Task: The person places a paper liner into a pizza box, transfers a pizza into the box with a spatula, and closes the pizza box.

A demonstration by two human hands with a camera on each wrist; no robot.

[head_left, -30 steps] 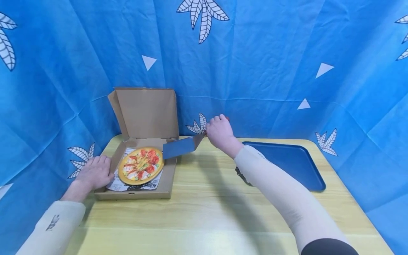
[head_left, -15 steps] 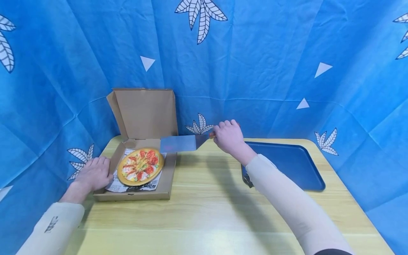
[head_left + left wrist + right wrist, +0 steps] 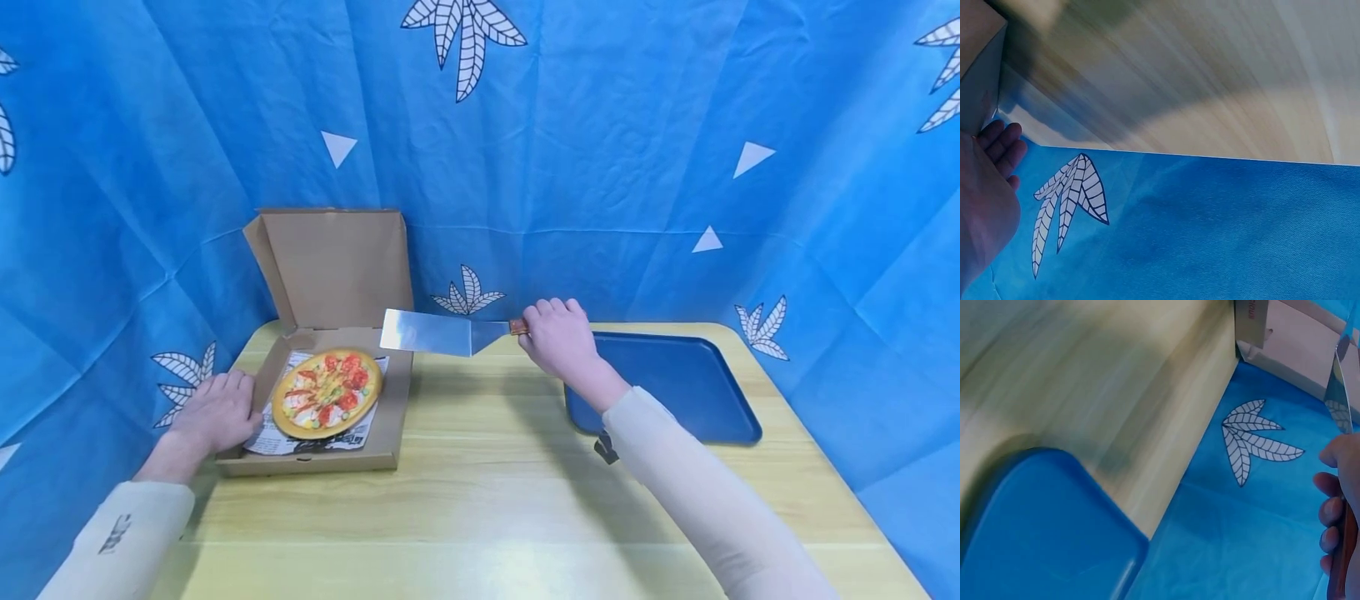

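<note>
My right hand (image 3: 558, 337) grips the brown handle of a wide metal spatula (image 3: 427, 332), held above the table. Its bare blade points left, near the right edge of an open cardboard pizza box (image 3: 386, 458). Inside the box a whole pizza (image 3: 327, 393) lies on printed paper (image 3: 272, 442). My left hand (image 3: 217, 412) holds the box's left wall. In the left wrist view, the left fingers (image 3: 1007, 147) lie against the box's outer side; the thumb is hidden there. The right wrist view has the fingers (image 3: 1330, 511) curled round the spatula handle.
A blue tray (image 3: 675, 383) lies on the wooden table (image 3: 480, 500) at the right, partly behind the right forearm. The raised box lid (image 3: 337, 267) stands at the back. Blue patterned cloth (image 3: 600, 167) hangs along the back and sides.
My right hand has moved right and slightly down with the spatula, its blade turning to lie more level and drawing back from the pizza. The left hand stays at the box wall.
</note>
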